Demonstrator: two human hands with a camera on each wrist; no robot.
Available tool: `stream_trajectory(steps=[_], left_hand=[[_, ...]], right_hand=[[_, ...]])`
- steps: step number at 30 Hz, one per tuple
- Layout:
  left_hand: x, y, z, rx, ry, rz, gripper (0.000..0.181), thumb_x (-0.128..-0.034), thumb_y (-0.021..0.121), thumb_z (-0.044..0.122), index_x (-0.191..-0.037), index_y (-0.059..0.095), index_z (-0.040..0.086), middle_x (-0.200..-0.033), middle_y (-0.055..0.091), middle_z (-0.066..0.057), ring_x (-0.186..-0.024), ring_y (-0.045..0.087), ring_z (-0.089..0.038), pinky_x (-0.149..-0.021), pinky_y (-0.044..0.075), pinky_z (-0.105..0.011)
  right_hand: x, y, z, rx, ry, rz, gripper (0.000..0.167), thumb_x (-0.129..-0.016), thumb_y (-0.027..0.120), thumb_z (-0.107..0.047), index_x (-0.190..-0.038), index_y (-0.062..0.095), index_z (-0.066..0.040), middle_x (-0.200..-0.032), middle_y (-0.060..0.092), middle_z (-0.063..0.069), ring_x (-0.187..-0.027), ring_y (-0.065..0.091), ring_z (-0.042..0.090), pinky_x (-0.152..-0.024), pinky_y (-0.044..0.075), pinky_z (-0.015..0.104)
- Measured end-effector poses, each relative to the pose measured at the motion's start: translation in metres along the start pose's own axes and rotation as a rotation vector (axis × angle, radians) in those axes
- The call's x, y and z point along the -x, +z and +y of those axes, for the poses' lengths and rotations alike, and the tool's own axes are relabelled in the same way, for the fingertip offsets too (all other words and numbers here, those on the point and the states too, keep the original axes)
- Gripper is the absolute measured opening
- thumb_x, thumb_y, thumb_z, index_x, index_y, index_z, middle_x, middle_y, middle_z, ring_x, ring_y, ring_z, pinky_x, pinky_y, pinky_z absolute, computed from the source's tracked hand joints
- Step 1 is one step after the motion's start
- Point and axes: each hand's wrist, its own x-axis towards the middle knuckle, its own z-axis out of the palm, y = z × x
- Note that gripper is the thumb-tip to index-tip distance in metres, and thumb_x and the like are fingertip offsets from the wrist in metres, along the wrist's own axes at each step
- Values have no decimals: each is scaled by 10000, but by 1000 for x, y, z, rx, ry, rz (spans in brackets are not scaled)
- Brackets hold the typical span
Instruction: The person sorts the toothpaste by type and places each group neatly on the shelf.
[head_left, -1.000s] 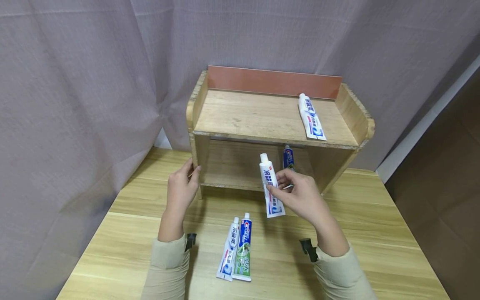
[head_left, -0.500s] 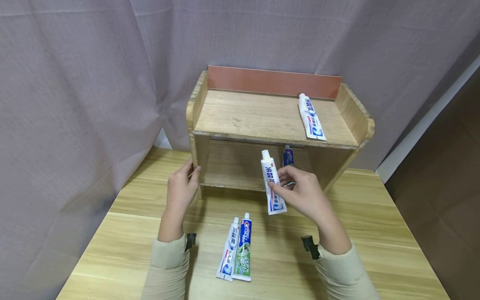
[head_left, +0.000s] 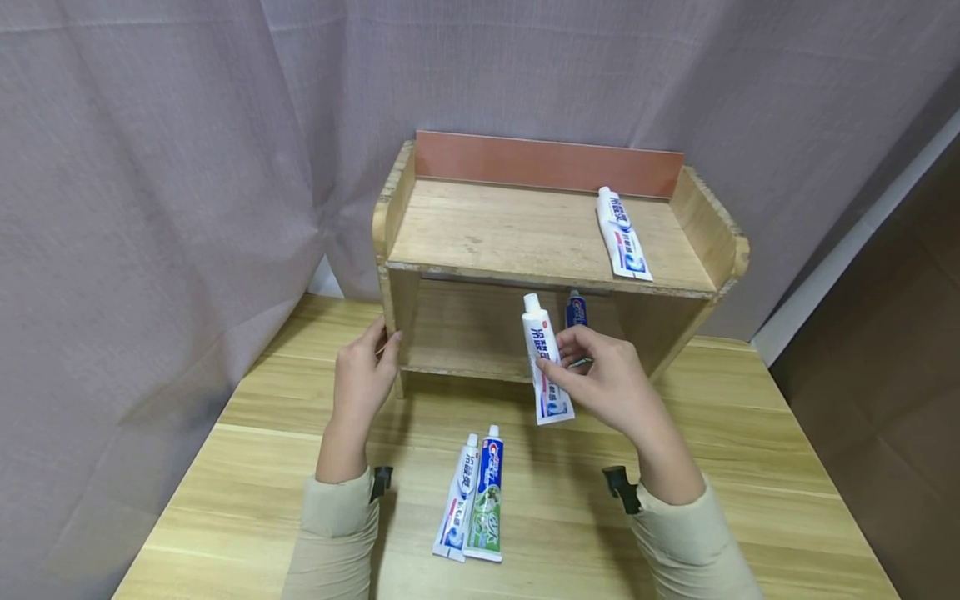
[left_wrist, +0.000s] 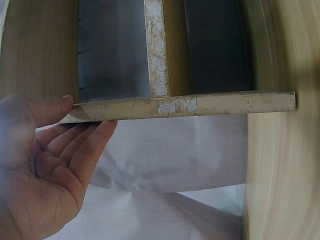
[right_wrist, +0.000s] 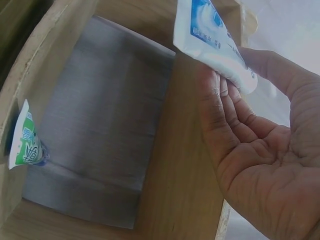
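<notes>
A white plastic toothpaste tube with blue lettering (head_left: 542, 342) is held aloft before the lower opening of a pale two-tier wooden shelf (head_left: 495, 225), its white cap uppermost and its flat crimped tail hanging free. It is pinched along one edge, near its middle, between the thumb and fingers of the right hand (head_left: 603, 375). With so little of the tube gripped, it could be swung or twisted out of line if either end were caught. The cap is seen just under the front edge of the upper board; if the tube were lifted while being pushed inward, that edge might well be struck.

A blue-and-green toothpaste tube (head_left: 576, 310), lying on the lower board, is partly hidden behind the right hand — it could be nudged by the knuckles before being noticed.

The upright wooden side panel (left_wrist: 225, 102) is clamped between the thumb and fingers of the left hand (head_left: 362, 371). Should that hold be loosened during a knock, the shelf could be shifted — and the white toothpaste tube on the upper board (head_left: 624, 236), its tail near the front edge, might be jarred.
</notes>
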Motion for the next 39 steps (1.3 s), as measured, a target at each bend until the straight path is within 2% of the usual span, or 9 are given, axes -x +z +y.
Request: stream_trajectory(steps=[21,39], left_hand=[[-1,-1,1,2,-3,-13,352,-992,648,119,-1309,623,-31,-1191,683,-239,-1054,701,-358,-823,630,-346],[-1,0,1,-22,-18,-3,354,-994,649,148,-1313,636,-4,-1166,700,-223,-1040,711,-335,-832,633,-361]], right_hand=[[-4,-7,-10,7,6,8,212,-880,798,-191,-1006,692,-57,-877,722,40,-755,673,153,-630,623,254],[-11,-12,-11,35,-47,45,193,-873,803,-179,-973,688,-61,-845,725,31,-727,666,133,-611,612,246]])
